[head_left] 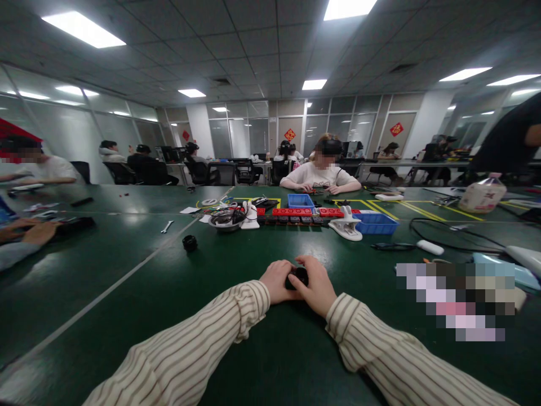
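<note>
My left hand (278,282) and my right hand (315,283) meet over the green table in front of me. Both have their fingers curled around a small black round part (301,275), one hand on each side. Only its dark, hollow-looking top shows between the fingers, so its exact kind is hidden. Further left, apart from my hands, stands a black ribbed cylindrical part (190,243). A small wrench (167,226) lies beyond that part, close to a pale line on the table.
Ahead are a metal bowl (226,224) of cables, a red-and-black strip (296,214), a white clamp (346,225) and a blue bin (376,223). To the right lie cables and a white plastic jug (482,194). A co-worker (321,172) sits opposite; another person's hands (36,231) are at left.
</note>
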Demonstrator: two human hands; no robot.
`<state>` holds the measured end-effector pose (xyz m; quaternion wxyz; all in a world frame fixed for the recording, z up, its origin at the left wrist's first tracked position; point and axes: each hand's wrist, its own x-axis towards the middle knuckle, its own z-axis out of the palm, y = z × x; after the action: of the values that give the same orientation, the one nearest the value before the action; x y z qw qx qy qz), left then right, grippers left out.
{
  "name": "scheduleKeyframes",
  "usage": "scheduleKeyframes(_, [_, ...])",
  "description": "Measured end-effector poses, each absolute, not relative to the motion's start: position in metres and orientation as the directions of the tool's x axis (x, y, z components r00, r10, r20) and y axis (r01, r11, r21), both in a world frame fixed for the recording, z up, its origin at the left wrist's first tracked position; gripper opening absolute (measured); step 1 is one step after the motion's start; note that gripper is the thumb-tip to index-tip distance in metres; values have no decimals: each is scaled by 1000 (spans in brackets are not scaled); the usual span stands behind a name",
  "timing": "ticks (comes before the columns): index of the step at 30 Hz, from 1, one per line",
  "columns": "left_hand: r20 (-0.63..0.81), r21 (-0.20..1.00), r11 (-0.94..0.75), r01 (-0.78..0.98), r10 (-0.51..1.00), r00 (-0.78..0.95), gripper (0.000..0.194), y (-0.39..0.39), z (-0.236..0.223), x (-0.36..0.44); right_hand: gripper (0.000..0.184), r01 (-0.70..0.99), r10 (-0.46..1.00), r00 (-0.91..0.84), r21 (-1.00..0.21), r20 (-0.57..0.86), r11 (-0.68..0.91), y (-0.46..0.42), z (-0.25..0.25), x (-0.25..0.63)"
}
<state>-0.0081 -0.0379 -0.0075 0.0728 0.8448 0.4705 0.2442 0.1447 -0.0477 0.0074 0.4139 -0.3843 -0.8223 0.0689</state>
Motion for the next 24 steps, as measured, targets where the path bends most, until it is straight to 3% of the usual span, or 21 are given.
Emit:
scheduleKeyframes(3, [351, 358, -551, 754, 827, 438, 47, -38, -6, -8, 29, 613, 718, -327, -440, 614, 656, -45, 6, 144])
scheduleKeyframes(8, [359, 374, -577, 726, 812, 460, 36, -36, -4, -9, 9, 587, 688, -394, -410, 609, 698, -46, 10, 143])
scheduleKeyframes(14, [361, 393, -628, 672, 777, 515, 25, -34, -7, -10, 16, 475, 598, -518, -375, 612, 796, -50, 13, 145])
scheduleKeyframes(22, [346, 389, -607, 693, 793, 501, 51, -35, -6, -8, 23, 480, 621, -443, -414, 646, 774, -53, 14, 146])
scheduleKeyframes(24, [340, 377, -605, 701, 795, 503, 49, -35, -6, -8, 21, 518, 655, -397, -432, 643, 738, -52, 12, 144])
